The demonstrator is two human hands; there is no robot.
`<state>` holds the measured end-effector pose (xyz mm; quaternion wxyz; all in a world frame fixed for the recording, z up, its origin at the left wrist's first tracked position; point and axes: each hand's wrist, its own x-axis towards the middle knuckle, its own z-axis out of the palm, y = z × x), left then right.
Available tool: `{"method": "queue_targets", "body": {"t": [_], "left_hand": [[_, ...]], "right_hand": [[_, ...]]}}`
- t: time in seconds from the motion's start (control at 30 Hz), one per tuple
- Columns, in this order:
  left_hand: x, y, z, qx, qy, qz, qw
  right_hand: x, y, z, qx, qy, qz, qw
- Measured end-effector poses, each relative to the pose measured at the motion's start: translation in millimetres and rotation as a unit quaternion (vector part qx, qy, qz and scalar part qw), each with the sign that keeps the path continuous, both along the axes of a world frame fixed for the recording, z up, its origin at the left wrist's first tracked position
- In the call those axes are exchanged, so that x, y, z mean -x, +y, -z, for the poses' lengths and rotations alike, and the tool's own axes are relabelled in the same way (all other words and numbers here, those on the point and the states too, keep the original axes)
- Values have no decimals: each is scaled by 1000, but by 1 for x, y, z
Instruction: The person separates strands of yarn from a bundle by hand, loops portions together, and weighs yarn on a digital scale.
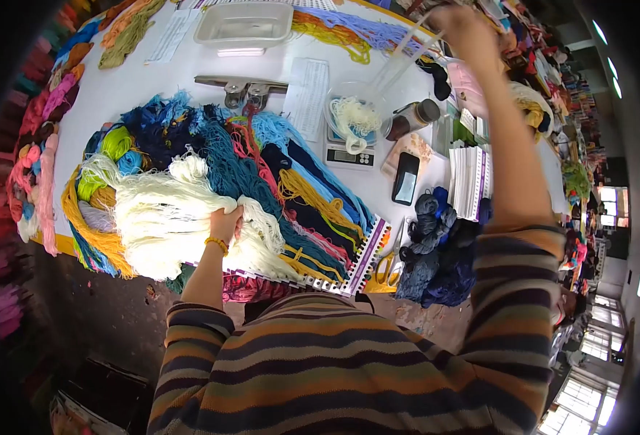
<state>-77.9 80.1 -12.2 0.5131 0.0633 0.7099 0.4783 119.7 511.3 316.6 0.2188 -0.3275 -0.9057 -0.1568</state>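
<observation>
My left hand (225,225) is closed on a large bundle of cream yarn (164,217), its fingers partly buried in the strands. Raised at the top right, my right hand (466,35) is smeared by motion. Pale strands (399,61) stretch between it and a clear bowl (328,109) on a digital scale (349,157); its fingers look closed on them. Inside the bowl lies a small heap of cream yarn (356,119), with one end hanging over the scale's front. Teal, navy, pink and yellow hanks (240,159) lie behind and right of the bundle.
A phone (405,177), a dark jar (425,111) and white cards (470,177) are right of the scale. Scissors (387,270) and dark blue hanks (428,246) lie near the front edge. A clipboard clamp (244,90) and a plastic tub (244,25) are further back.
</observation>
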Motion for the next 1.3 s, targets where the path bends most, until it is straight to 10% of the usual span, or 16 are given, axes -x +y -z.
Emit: {"method": "queue_targets", "body": {"t": [0.27, 1.3], "left_hand": [[1, 0, 2, 12, -6, -4, 1000], [-3, 3, 4, 41, 1, -27, 999]], "right_hand": [[-27, -96, 246, 166, -112, -4, 980], [-63, -124, 314, 131, -61, 37, 989]]}}
